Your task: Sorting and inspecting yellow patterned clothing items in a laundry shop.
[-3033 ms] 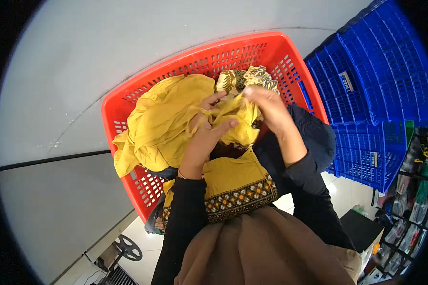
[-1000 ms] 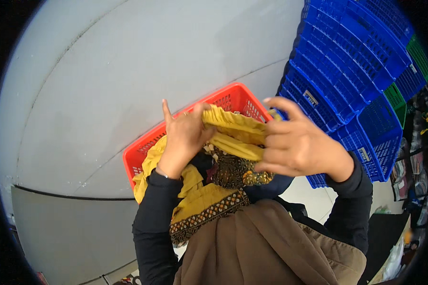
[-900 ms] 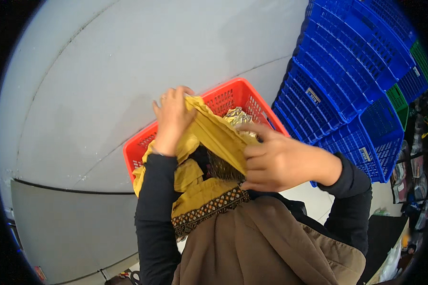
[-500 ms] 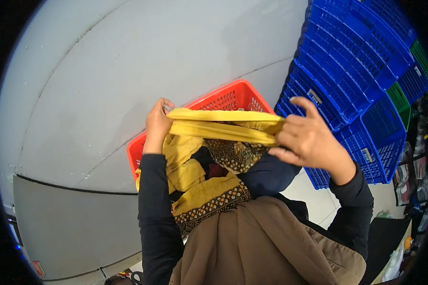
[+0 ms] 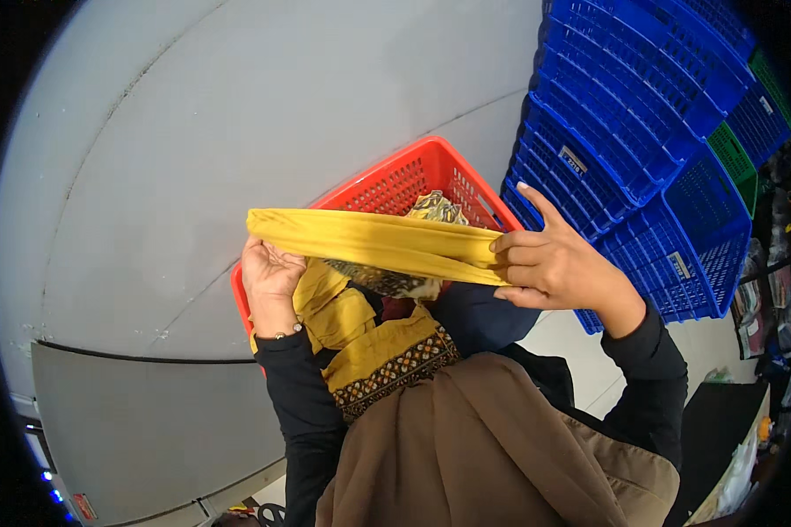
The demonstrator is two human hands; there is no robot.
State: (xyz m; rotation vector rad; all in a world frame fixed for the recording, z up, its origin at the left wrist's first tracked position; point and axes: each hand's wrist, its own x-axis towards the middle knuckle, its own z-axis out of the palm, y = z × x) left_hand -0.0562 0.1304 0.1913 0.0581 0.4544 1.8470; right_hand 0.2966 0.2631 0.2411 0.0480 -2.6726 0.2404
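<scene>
A pale grey wall (image 5: 281,105) filled the far left of the scene, with a darker grey panel (image 5: 149,430) nearer, along the left side. Blue crates (image 5: 624,97) stood stacked on the far right, a green crate (image 5: 734,154) showing among them. At the near edge, a brown garment (image 5: 457,448) covered the person's front.

A red basket (image 5: 373,186) with slotted walls sat in the middle, close to the wall, piled with clothing. Above it, a yellow cloth (image 5: 369,230) was stretched in a folded band from left to right between the two hands, its left end a little farther off than its right.

The right hand (image 5: 549,268) grasped the right end of that cloth in curled fingers, its index finger pointing away to the far side. The left hand (image 5: 271,274) was at the left end, palm turned up, its fingertips covered by the cloth; whether they pinched it could not be told.

On the near side lay a navy cloth (image 5: 485,316) to the right and a mustard cloth with a dark flowered border (image 5: 394,358) to its left. A smaller cream patterned cloth (image 5: 437,209) lay in the basket's far right part. A thin bracelet (image 5: 288,331) circled the left wrist.
</scene>
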